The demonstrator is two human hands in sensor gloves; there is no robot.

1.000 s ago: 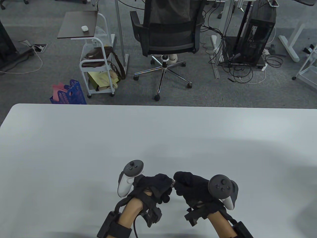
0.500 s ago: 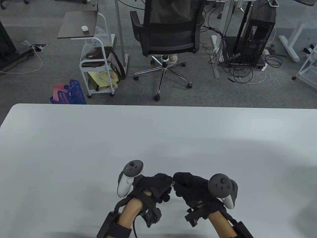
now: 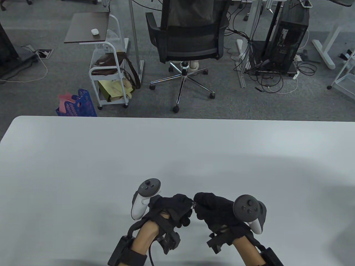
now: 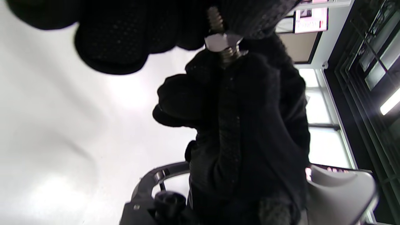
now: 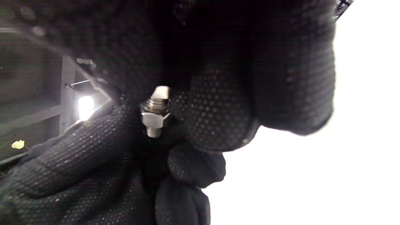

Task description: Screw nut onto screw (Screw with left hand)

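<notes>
Silver hex nut (image 4: 222, 42) sits mid-thread on screw (image 4: 215, 16).

We see a bright, shiny metal nut (image 4: 222, 41) on a duller threaded metal screw (image 4: 215, 16). Both gloves look like matt black dotted knit cloth, though blurred up close. Table (image 3: 83, 166) smooth, matt white.

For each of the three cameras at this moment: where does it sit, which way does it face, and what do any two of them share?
Table view: high above, looking down at the white table and office floor; both forearms, left hand and right hand show.
Left wrist view: low, looking up past gloved fingers toward windows.
Right wrist view: close under the right hand's fingers.
Shared: both wrist views show the nut on the screw.
</notes>
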